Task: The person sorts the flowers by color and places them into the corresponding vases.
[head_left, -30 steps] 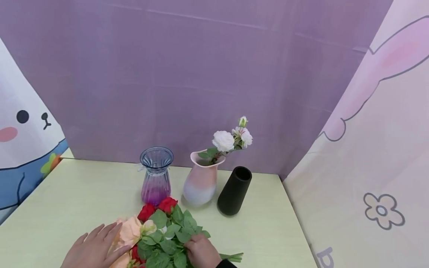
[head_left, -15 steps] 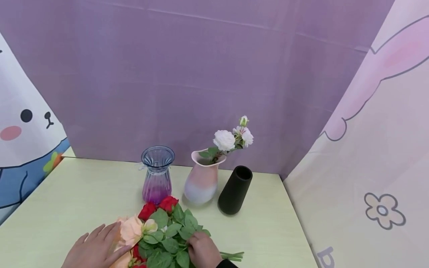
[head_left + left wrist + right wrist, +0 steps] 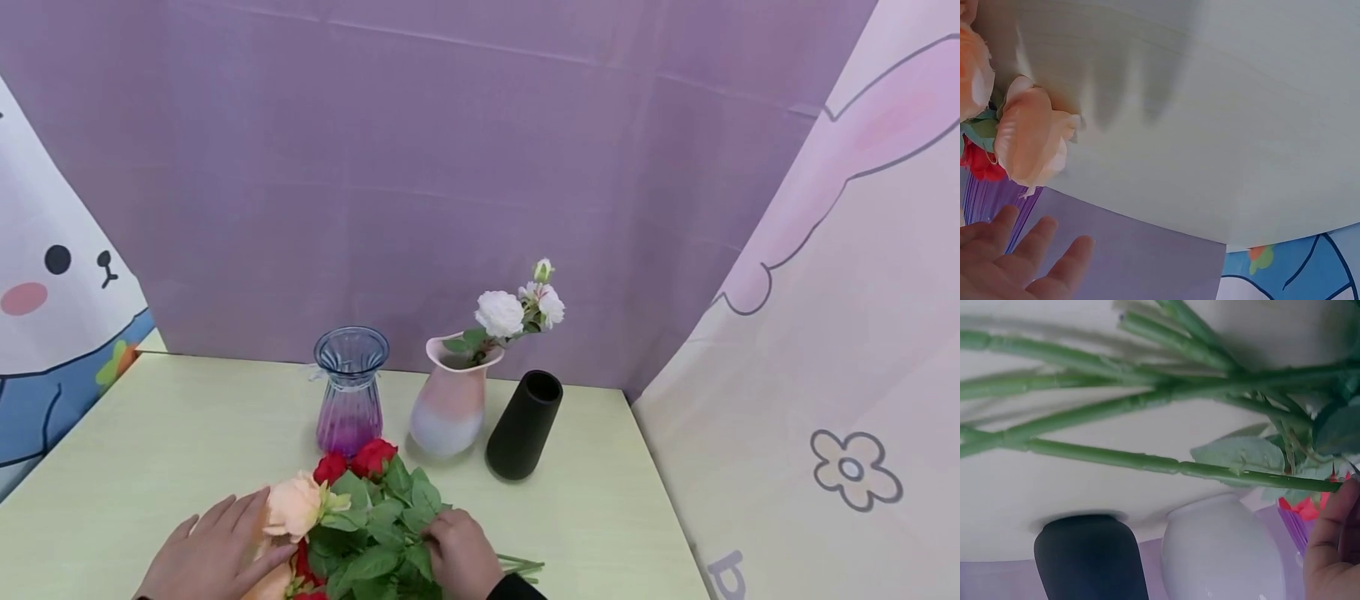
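A bunch of artificial flowers (image 3: 367,533) lies on the pale green table (image 3: 187,417) near its front edge, with red roses (image 3: 372,457), a peach rose (image 3: 294,506) and many green leaves. My left hand (image 3: 221,542) lies flat with straight fingers against the peach rose; the left wrist view shows the left hand (image 3: 1016,262) beside the peach blooms (image 3: 1029,137). My right hand (image 3: 453,542) curls over the leaves and stems. In the right wrist view a finger (image 3: 1335,544) touches the green stems (image 3: 1116,459).
Three vases stand in a row behind the bunch: a blue-and-purple glass vase (image 3: 350,392), a pink-and-white vase (image 3: 450,408) holding white flowers (image 3: 500,314), and a black vase (image 3: 523,425). A purple backdrop (image 3: 450,167) and cartoon cloths close in the table's back and sides.
My right hand has slid a little forward along the bunch, and the peach rose has tipped up slightly. The left hand has barely moved.
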Demonstrator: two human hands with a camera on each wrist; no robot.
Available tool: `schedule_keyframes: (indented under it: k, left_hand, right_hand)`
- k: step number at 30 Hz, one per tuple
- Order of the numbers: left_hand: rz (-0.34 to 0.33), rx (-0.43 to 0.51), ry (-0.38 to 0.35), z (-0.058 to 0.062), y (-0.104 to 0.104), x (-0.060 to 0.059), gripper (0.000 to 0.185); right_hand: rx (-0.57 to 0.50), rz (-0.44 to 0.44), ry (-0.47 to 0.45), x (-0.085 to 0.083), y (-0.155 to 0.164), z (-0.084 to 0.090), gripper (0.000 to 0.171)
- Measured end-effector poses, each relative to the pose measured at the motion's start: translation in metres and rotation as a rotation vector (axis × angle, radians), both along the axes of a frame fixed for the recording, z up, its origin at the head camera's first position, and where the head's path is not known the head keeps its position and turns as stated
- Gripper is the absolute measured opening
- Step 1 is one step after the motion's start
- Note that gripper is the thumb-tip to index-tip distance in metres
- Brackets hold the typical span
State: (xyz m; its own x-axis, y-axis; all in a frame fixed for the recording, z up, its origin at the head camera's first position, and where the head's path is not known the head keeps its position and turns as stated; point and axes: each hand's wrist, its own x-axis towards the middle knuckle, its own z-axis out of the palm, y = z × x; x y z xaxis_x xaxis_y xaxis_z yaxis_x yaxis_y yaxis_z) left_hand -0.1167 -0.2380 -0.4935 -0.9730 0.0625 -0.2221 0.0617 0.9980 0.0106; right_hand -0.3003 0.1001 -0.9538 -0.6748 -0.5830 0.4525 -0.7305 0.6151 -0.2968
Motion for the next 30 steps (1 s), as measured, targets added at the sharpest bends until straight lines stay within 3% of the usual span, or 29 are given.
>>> schedule_keyframes:
  k: [7, 14, 19, 26, 28, 30]
  left_hand:
    - [-0.017, -0.002, 0.035, -0.008, -0.002, -0.005, 0.12]
    - [-0.048, 0.012, 0.119, -0.015, -0.003, -0.01, 0.112]
    - [-0.066, 0.015, 0.143, -0.019, -0.001, -0.013, 0.11]
    - [-0.077, -0.014, 0.127, -0.01, 0.012, -0.014, 0.113]
    - [-0.081, -0.019, 0.12, -0.016, 0.011, -0.019, 0.112]
    - [-0.087, -0.029, 0.124, -0.036, 0.004, -0.028, 0.111]
  right_hand:
    - [-0.046, -0.036, -0.059, 0.011, 0.011, 0.058, 0.026]
    - [-0.063, -0.096, 0.016, -0.001, 0.023, 0.064, 0.024]
    - [-0.148, -0.103, -0.045, 0.001, 0.029, 0.091, 0.025]
    - [-0.279, -0.122, -0.02, -0.001, 0.041, 0.115, 0.04]
    - [-0.316, -0.139, -0.017, -0.003, 0.045, 0.12, 0.042]
    - [-0.366, -0.149, -0.023, -0.006, 0.048, 0.124, 0.042]
